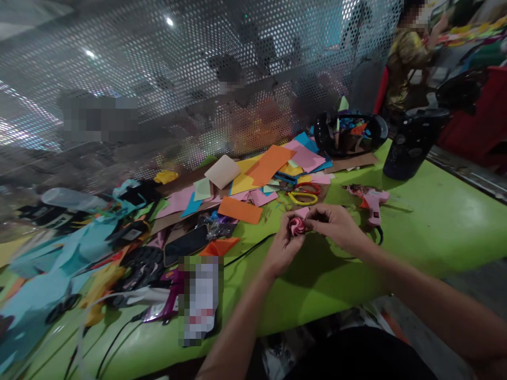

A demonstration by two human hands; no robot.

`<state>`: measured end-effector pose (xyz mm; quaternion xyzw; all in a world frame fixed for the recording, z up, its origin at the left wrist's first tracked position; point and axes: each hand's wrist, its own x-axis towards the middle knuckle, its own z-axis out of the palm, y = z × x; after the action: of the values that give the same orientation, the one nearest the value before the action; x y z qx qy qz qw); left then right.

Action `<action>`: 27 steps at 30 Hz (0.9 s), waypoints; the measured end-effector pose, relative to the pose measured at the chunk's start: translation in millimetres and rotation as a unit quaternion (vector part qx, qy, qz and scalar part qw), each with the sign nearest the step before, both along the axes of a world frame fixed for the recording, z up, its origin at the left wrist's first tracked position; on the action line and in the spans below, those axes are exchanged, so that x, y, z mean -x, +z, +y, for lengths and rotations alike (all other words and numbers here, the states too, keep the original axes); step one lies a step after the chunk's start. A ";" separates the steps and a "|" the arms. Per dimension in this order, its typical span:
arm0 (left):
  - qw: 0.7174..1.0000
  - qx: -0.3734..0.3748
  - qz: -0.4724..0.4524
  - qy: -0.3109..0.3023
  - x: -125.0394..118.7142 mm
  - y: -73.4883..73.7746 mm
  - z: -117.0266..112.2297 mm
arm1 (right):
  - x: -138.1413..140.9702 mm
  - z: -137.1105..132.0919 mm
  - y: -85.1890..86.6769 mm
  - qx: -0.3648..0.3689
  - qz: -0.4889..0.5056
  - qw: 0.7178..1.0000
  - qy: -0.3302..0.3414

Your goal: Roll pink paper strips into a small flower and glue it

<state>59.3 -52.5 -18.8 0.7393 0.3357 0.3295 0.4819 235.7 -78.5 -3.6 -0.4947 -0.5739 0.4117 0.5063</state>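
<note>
At the far left of the green desk [443, 219] we have light-blue sheets [55, 258] in a loose heap, then a purple glue gun [168, 298] with a cord trailing toward us. Just beside it lies a pale packet [202, 301] (its front is blurred out, so we cannot read it), and behind that a dark phone [186, 244]. Next, an orange card [240, 210] lies before a spread of coloured sheets. Near the desk's middle, our left hand [281, 247] cups the pink swirled rosette [297, 227], raised over the desk, between thumb and fingers. Beyond it rest red-and-yellow scissors [304, 197]. Our right hand [336, 226], narrowed to a pinch, holds the rosette's right edge. Farther right we find a pink glue gun [374, 203], then a black tumbler [410, 142].
</note>
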 end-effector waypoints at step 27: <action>0.993 0.103 -0.058 -0.020 2.6 0.0 6.6 | -3.7 3.3 -2.3 0.004 -0.012 1.000 0.017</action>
<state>56.7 -45.9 -18.8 0.6716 0.3250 0.3257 0.5807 239.3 -75.1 -5.9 -0.4915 -0.5872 0.4164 0.4901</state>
